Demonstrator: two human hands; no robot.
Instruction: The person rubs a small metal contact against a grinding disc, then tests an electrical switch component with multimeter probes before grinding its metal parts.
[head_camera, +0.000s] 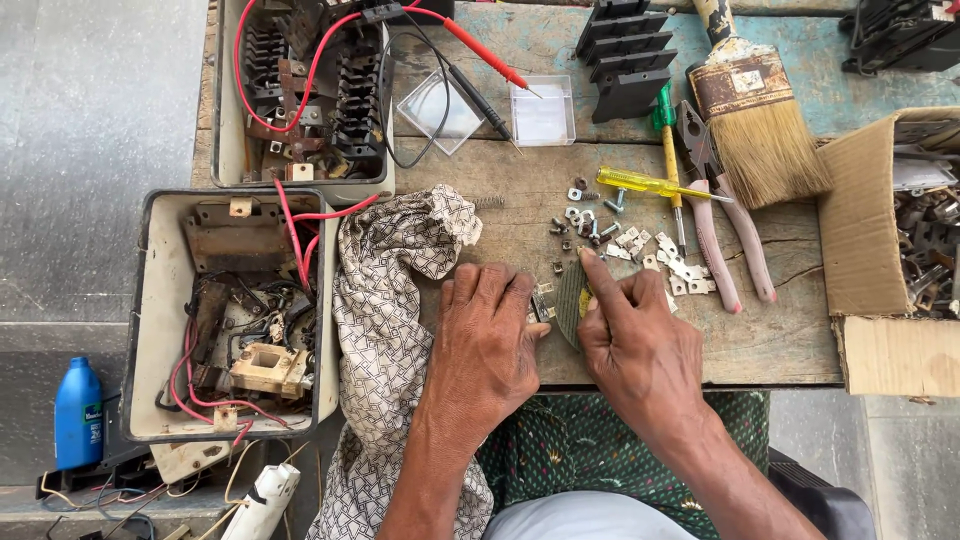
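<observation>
Pressing flat on the wooden tabletop (640, 345), the left hand (487, 345) pins a small metal contact piece (543, 303) under its fingers while the right hand (632, 340) pinches a worn, dark green abrasive sheet (570, 300), seemingly thin, floppy, best gripped by its edge.

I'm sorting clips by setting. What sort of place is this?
Probably a small electrical repair bench. A worn wooden table holds opened switch boxes with loose red wiring, multimeter probes, a screwdriver, pliers and scattered screws and contacts.
</observation>
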